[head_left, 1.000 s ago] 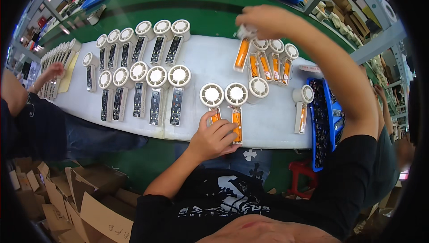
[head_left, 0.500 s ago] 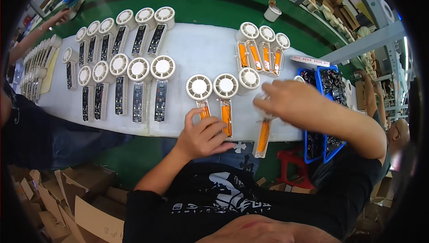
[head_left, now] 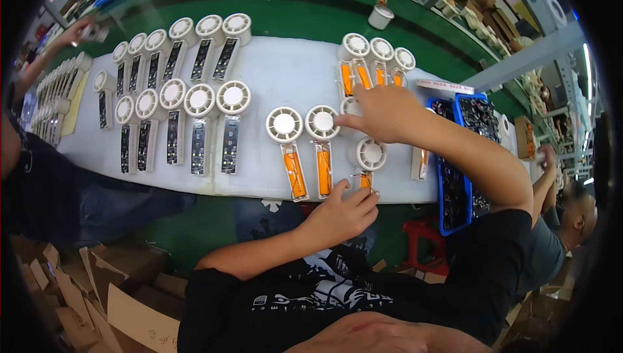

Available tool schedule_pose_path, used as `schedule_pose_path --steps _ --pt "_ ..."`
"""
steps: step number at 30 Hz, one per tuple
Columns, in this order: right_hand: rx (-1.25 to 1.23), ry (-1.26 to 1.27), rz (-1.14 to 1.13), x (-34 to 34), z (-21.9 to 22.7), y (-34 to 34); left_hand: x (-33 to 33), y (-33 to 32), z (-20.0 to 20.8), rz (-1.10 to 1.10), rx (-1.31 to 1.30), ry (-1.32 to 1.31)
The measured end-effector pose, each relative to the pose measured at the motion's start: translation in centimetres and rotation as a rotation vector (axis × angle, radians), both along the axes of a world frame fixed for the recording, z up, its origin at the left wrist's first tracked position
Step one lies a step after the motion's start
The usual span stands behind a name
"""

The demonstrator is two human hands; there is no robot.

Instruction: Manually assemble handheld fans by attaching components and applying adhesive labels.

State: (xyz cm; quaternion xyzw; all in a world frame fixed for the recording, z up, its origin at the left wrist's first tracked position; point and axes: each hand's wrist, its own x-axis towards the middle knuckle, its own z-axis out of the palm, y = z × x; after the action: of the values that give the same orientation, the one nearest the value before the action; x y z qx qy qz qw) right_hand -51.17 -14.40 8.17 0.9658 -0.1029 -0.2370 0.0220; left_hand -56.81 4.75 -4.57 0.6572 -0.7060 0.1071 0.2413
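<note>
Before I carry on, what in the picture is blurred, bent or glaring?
Head view: the front edge of the white mat bows, with black around the picture; head view: strip lights glare at far right; head view: the co-worker's hand at upper left looks soft, while the white round head by the left fingers reads clearly.

It was an assembly workshop: open fan-headed devices (head_left: 233, 97) lined the bench (head_left: 256, 165), with blue trays (head_left: 457, 229) at three o'clock, cartons (head_left: 146, 307) at eight.
</note>
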Motion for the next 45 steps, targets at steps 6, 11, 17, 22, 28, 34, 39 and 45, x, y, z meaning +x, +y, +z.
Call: schedule_pose_path --steps 6,11,17,22,28,34,39,45 --pt "0.172 -0.059 0.023 0.6 -1.1 -1.1 -0.2 0.5 0.2 0.019 0.007 -0.016" --pt "0.294 -0.018 0.138 0.5 -1.3 -2.8 0.6 0.5 0.3 -0.001 -0.012 -0.013" --pt "0.228 -0.036 0.111 0.4 -1.8 -2.6 0.7 0.3 -0.2 -0.016 -0.005 0.026" --pt "0.135 -0.019 0.120 -1.1 7.3 -4.5 0.3 1.1 0.1 0.014 -0.010 0.060" --pt "-0.092 -0.147 0.396 -8.3 8.5 -6.3 1.0 1.0 0.8 0.031 -0.010 0.069" --pt "-0.271 -0.366 0.920 -11.9 4.5 -7.5 2.0 0.0 2.0 0.079 0.043 0.107" --pt "-0.129 -0.474 1.152 -10.5 2.0 -8.4 2.3 -0.7 2.6 0.118 0.094 0.081" --pt "-0.087 -0.454 1.448 -7.5 -1.2 -9.9 2.1 -1.4 2.3 0.142 0.134 0.058"
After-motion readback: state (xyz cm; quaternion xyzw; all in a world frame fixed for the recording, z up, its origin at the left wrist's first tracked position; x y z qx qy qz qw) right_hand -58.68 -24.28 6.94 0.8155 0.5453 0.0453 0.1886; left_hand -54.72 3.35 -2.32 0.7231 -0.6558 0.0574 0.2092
